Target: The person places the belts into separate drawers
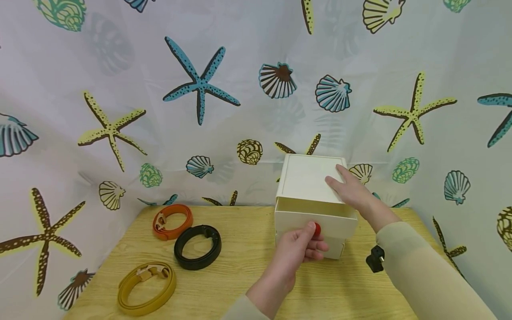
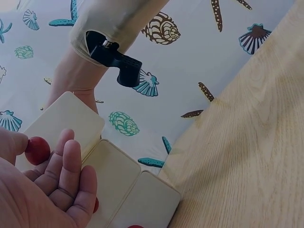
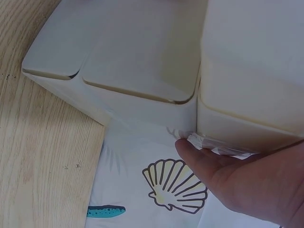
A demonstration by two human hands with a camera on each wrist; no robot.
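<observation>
A cream drawer box point(image 1: 308, 178) stands at the back of the wooden table point(image 1: 240, 266). Its top drawer point(image 1: 316, 218) is pulled partly out. My left hand point(image 1: 314, 235) pinches that drawer's red knob point(image 1: 317, 229) between thumb and fingers; the left wrist view shows the knob point(image 2: 37, 149) beside the thumb and curled fingers point(image 2: 64, 161). My right hand point(image 1: 340, 182) lies flat on the box's lid with straight fingers. In the right wrist view the right hand point(image 3: 237, 175) presses against the box point(image 3: 142, 61).
Three coiled belts lie on the left of the table: orange point(image 1: 173, 221), black point(image 1: 198, 246) and mustard yellow point(image 1: 146, 287). A seashell-print curtain point(image 1: 200, 89) closes in the back and sides. A black camera mount point(image 1: 375, 258) hangs on my right sleeve.
</observation>
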